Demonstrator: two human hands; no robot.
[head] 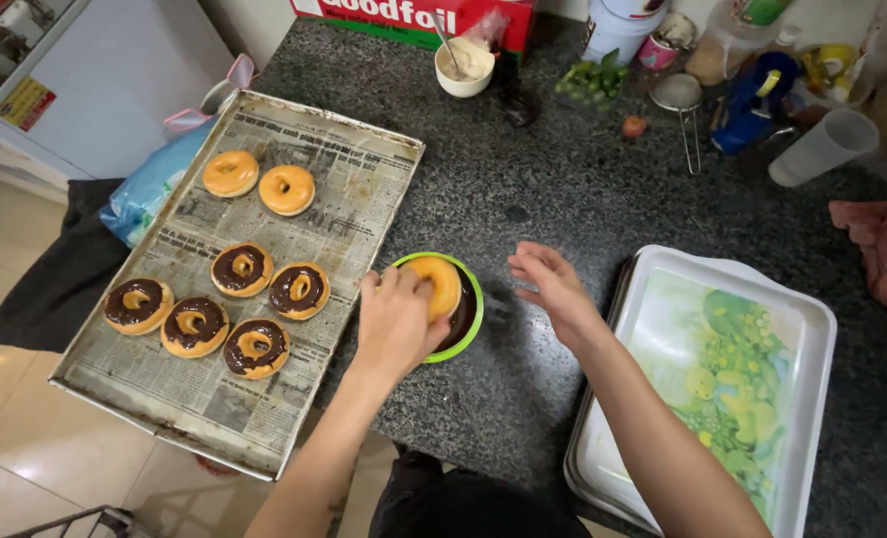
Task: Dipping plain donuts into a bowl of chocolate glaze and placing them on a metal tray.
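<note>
We see the donut (438,286) lying flat over the green bowl (471,321) of chocolate. Our left hand (396,319) pinches it from the left side. Our right hand (551,284) floats open just right of the bowl. The tray (264,418) sits left.

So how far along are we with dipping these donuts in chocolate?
Five chocolate-coated donuts already sit on the newspaper-lined tray. One donut is in hand: the left hand holds it over the green-rimmed bowl, while the right hand hovers empty beside it. Two plain donuts on the tray are left to coat.
</note>
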